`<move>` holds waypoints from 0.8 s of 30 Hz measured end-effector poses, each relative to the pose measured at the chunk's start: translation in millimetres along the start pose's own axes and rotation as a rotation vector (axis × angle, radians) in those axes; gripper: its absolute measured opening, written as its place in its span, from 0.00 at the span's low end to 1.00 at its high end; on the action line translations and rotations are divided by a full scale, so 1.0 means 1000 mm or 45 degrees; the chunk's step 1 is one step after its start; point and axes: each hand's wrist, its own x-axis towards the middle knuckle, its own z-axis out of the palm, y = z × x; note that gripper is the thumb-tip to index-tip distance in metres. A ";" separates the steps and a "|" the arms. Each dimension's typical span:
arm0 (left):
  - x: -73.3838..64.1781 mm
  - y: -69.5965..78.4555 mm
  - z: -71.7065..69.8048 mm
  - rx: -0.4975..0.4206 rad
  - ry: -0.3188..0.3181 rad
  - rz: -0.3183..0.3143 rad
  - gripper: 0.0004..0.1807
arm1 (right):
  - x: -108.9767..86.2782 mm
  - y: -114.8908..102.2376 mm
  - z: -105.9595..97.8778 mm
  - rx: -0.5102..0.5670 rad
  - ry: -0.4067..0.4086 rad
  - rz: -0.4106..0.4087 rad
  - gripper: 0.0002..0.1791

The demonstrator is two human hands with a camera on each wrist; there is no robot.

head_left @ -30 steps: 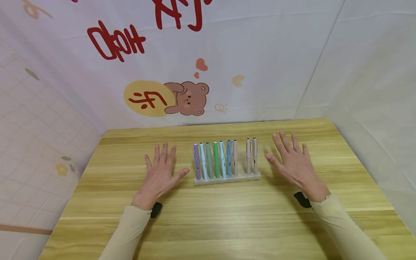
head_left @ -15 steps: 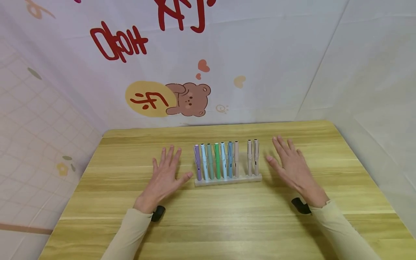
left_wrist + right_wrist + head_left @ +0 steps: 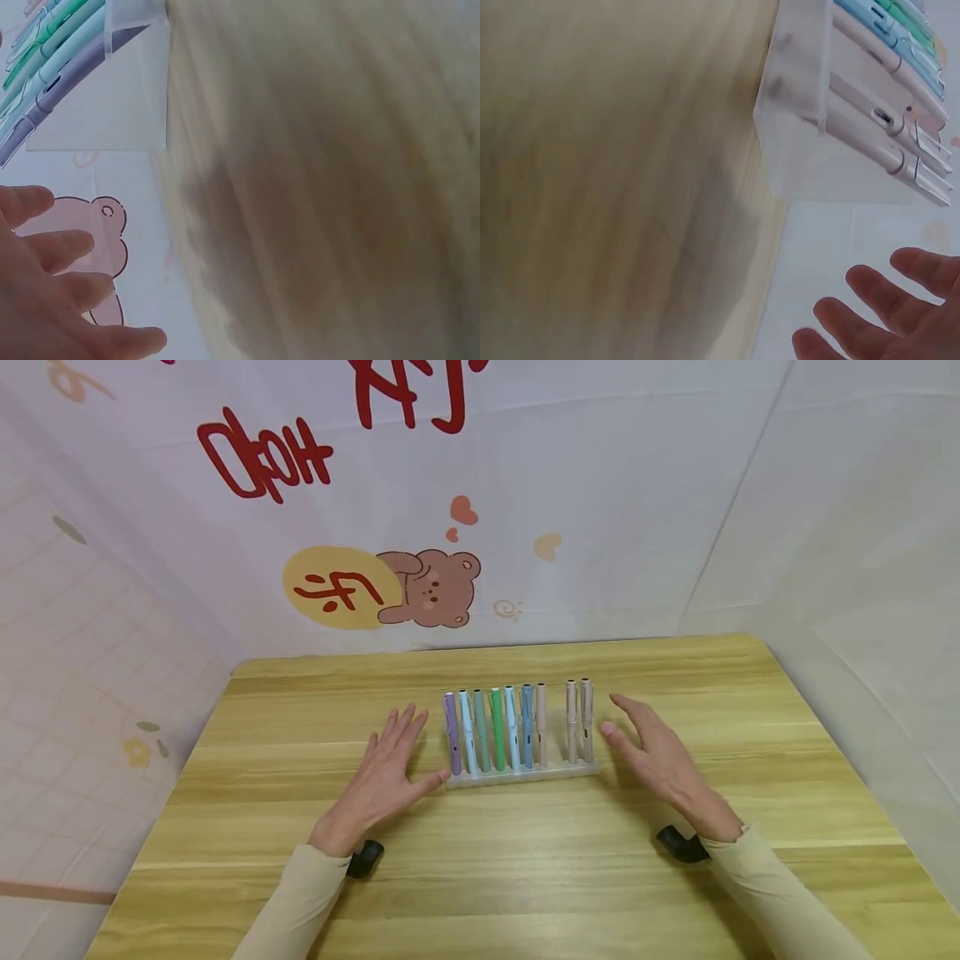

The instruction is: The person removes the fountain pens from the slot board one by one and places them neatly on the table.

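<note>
A clear pen stand [image 3: 522,776] holds a row of upright capped pens in the head view. A purple pen [image 3: 452,732] stands at its left end, then pale blue, grey-green and a green pen [image 3: 497,728], with more blues and pinkish-beige ones. One gap shows before the two beige pens at the right end. My left hand [image 3: 381,777] is by the stand's left end, fingers spread, thumb tip close to its corner; whether it touches is unclear. My right hand [image 3: 663,762] hovers right of the last beige pen [image 3: 587,720], apart from it, holding nothing.
The stand is on a wood-grain table [image 3: 525,877]. Behind the table hangs a white printed cloth [image 3: 615,485] with a bear drawing [image 3: 438,589] and red characters. More cloth closes off both sides. A black strap mount [image 3: 366,858] sits under the left wrist.
Both hands have moved inward towards the stand from either side. The right hand has turned more onto its edge. Stand and pens remain in place.
</note>
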 end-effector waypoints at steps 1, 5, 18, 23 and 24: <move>-0.001 0.000 0.000 -0.003 -0.008 -0.002 0.54 | 0.000 -0.001 0.001 0.017 -0.001 0.008 0.38; -0.002 0.001 0.003 -0.021 -0.042 -0.019 0.54 | -0.002 -0.002 0.004 0.085 -0.005 0.033 0.38; -0.006 0.006 0.006 -0.117 -0.098 -0.052 0.54 | -0.002 0.001 0.012 0.265 -0.072 0.073 0.30; -0.006 0.009 0.008 -0.175 -0.118 -0.133 0.51 | 0.000 0.002 0.015 0.252 -0.073 0.072 0.26; -0.006 0.009 0.008 -0.177 -0.118 -0.142 0.49 | 0.000 0.002 0.015 0.251 -0.072 0.071 0.26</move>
